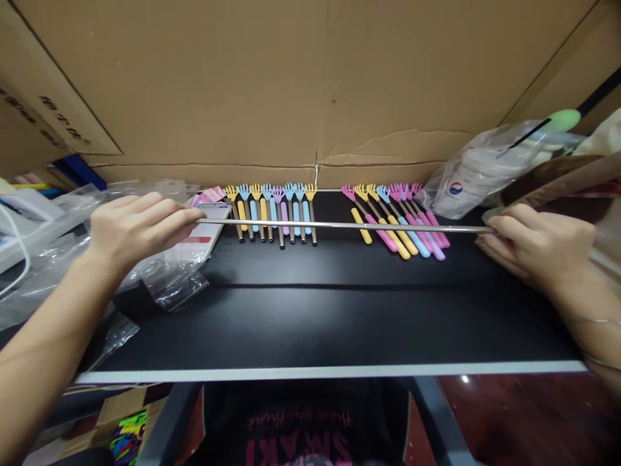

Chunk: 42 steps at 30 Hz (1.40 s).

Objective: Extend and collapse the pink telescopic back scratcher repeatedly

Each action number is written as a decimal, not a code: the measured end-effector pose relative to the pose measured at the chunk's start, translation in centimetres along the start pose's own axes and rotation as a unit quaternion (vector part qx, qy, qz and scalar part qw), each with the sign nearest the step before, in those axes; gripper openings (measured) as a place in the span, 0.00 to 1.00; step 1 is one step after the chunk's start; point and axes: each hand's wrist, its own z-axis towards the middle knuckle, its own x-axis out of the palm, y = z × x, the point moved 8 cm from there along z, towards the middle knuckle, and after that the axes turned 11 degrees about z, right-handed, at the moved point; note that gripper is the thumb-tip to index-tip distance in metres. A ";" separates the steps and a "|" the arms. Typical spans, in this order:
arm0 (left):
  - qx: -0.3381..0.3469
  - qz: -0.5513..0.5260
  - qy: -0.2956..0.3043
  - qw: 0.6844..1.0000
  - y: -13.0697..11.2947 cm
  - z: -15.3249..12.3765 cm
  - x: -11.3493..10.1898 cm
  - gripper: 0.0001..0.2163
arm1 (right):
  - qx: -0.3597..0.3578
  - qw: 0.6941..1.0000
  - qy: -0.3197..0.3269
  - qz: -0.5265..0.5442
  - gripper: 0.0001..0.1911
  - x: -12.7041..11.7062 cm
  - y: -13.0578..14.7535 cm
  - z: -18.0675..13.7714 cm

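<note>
A thin, silvery telescopic metal rod (334, 225) stretches nearly level above the table, pulled out long. My left hand (140, 226) is closed around its left end, and my right hand (538, 246) grips the other end; whatever tips the rod has are hidden in my fists. Behind it lies a left group of back scratchers (266, 207) with yellow, blue and purple claw heads, bare metal shafts and loose coloured grips between them. To the right is a slanted row of back scratchers (407, 226) with coloured handles, beside a loose yellow grip (361, 226).
Clear plastic bags (165, 278) and a phone (208, 233) lie at the left of the black table (320, 330). A bagged Pepsi cup (470, 181) stands back right. Cardboard (272, 84) walls the rear. Below left, a carton holds colourful pieces (130, 437).
</note>
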 end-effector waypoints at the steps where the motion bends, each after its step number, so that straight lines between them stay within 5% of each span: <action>1: 0.002 0.003 -0.001 1.000 0.0 -0.1 0.1 0.10 | 0.005 1.000 -0.001 0.006 0.20 0.0 0.0 0.0; 6: 0.014 0.028 -0.045 0.999 -0.1 -0.4 -0.5 0.09 | 0.023 0.999 -0.023 0.000 0.22 -0.4 0.0 0.0; 12: -0.033 0.029 0.015 0.999 1.2 -0.7 0.4 0.10 | 0.041 0.998 -0.033 -0.021 0.20 -0.6 -0.6 -0.3; 16: -0.033 0.018 0.003 0.999 1.3 -0.7 0.0 0.09 | 0.053 0.997 -0.059 -0.014 0.22 -0.7 -1.6 -0.5; 25: 0.090 0.124 -0.133 0.979 -1.5 -0.2 -2.4 0.08 | -0.061 0.980 -0.191 -0.020 0.28 -2.1 -0.7 -0.8; 31: 0.106 0.106 -0.132 0.980 -2.2 0.0 -2.5 0.06 | 0.045 0.989 -0.137 -0.027 0.22 -0.6 -2.7 -0.4; 37: 0.054 0.078 -0.067 0.993 -1.3 0.1 -1.5 0.08 | 0.138 0.988 -0.073 -0.019 0.18 0.5 -4.1 -0.2; 42: 0.070 0.072 -0.097 0.990 -1.4 0.0 -2.0 0.07 | 0.173 0.984 -0.039 -0.026 0.18 0.9 -4.4 -0.1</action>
